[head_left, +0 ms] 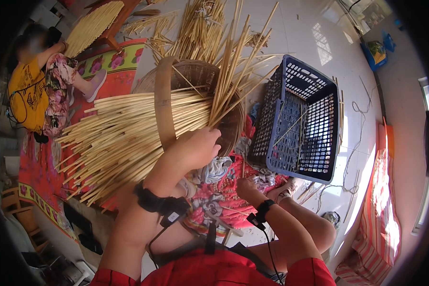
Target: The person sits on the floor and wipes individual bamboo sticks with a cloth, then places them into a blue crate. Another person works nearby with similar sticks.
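The floor [314, 33] is pale glossy tile with bright window patches on it, and a red flowered mat [124, 59] lies across its left part. At the right edge hangs a striped orange cloth [383, 200], and far up right stands a small blue box [375, 53] with a green and yellow picture on its face. A dark blue slotted crate [298, 119] lies tipped on its side on the floor, right of the person's knees. Crumpled red and grey cloths [224, 190] are heaped between the knees.

A big sheaf of pale sticks [124, 128] fans out to the left from a woven basket [200, 76], and more sticks [200, 28] lie loose on the floor beyond it. A broad wooden band [163, 100] curves over the sheaf.

The left hand [198, 148] is curled over the sticks where they gather at the basket's rim, fingers closed down on them. The right hand [245, 187] rests low on the cloths, bunched together; what it grips, if anything, I cannot tell. Both wrists wear black bands with cables.

At upper left another person [33, 81] in a yellow top sits on the mat beside a flat stick panel [90, 26].
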Available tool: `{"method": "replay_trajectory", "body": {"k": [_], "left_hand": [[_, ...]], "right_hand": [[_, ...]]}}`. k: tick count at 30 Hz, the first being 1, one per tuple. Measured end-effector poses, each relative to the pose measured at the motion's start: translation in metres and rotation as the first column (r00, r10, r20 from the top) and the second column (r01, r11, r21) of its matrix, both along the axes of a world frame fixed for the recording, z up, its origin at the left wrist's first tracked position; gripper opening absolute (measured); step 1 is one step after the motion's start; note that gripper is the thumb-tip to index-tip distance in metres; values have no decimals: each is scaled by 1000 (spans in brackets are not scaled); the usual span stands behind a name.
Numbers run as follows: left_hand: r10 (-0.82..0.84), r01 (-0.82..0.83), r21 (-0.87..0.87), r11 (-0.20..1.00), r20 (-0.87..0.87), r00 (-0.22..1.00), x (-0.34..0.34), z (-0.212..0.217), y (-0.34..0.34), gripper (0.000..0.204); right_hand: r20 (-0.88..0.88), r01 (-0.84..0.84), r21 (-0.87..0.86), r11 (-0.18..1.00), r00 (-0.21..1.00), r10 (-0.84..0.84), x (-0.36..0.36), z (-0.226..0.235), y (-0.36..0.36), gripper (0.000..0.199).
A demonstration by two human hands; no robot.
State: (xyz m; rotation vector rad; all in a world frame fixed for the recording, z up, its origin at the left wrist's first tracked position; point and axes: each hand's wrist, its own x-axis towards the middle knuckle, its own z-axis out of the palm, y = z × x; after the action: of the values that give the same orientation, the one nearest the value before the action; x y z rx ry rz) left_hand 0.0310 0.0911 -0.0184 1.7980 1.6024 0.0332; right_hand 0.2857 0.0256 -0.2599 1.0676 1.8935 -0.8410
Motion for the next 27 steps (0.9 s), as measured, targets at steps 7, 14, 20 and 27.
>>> {"method": "replay_trajectory", "body": {"k": [7, 14, 20, 27], "left_hand": [[13, -13, 22, 1000, -14, 1000, -5, -17, -8, 33], [-14, 12, 75, 997, 21, 1000, 7, -10, 5, 35], [-7, 6, 28, 1000, 16, 1000, 3, -13, 1, 34], [3, -3, 0, 1000, -25, 1000, -10, -20, -2, 36]], "right_hand": [[-230, 429, 322, 844, 900, -370, 12, -115, -18, 33], [-330, 668, -56, 742, 689, -645, 27, -155, -20, 33], [-521, 791, -388, 472, 235, -821, 9, -98, -13, 23], [-471, 771, -338, 541, 359, -806, -14, 12, -14, 24]]}}
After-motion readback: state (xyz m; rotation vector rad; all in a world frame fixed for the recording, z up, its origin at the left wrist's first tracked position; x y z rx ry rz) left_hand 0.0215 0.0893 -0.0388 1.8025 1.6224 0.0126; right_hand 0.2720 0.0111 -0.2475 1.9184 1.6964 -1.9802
